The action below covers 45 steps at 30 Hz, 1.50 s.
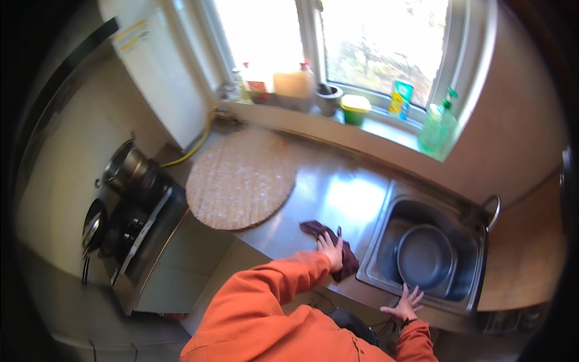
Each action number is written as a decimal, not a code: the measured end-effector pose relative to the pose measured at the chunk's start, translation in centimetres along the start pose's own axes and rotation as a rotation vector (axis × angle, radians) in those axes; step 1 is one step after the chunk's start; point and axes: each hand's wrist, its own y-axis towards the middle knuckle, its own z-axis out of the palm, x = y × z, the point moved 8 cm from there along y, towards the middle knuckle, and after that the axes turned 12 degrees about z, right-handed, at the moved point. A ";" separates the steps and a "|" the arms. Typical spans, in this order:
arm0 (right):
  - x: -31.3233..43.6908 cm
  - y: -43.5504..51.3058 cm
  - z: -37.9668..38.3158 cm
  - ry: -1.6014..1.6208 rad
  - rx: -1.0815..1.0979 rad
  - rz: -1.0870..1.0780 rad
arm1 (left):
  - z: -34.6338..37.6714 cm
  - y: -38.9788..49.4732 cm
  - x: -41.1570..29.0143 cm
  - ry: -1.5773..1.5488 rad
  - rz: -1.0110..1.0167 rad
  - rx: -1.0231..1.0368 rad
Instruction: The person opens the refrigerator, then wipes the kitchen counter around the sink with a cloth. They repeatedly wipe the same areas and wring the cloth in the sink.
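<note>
My left hand (331,253) is pressed palm down on a dark maroon cloth (347,264), which lies bunched on the steel countertop (289,231) just left of the sink. Parts of the cloth stick out past the fingertips and beside the wrist. My right hand (405,307), with a dark band at its wrist, is spread with nothing in it at the front rim of the steel sink (377,276). A round grey pan or basin (425,255) sits inside the sink. Further left, a large round ridged board (239,181) with pale specks lies on the counter.
A gas stove (131,231) with a metal pot (124,169) and a small pan (93,224) stands at left; a yellow hose (194,151) runs behind it. Bottles, a mortar (328,99), a green tub (355,108) and a green pump bottle (436,126) line the windowsill. A curved faucet (496,212) rises behind the sink.
</note>
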 end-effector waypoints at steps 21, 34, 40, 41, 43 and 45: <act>-0.3 0.8 0.8 -0.033 -0.010 0.019 | -10.3 26.2 19.9 -0.120 -0.684 -0.357; -0.2 0.8 0.6 -0.027 -0.044 0.019 | -11.1 29.2 -8.8 -0.041 0.512 -0.209; 0.2 0.3 0.0 0.040 -0.061 -0.041 | -7.4 14.2 -7.3 -0.069 0.877 -0.140; 0.1 0.3 0.1 0.059 -0.073 -0.053 | -6.3 11.0 -6.0 -0.096 0.914 -0.121; -0.3 0.9 0.9 0.062 -0.089 -0.058 | -4.9 5.4 -2.1 -0.020 0.927 -0.144; -0.7 1.6 1.9 0.044 -0.123 -0.102 | -4.7 2.8 3.3 -0.042 0.932 -0.144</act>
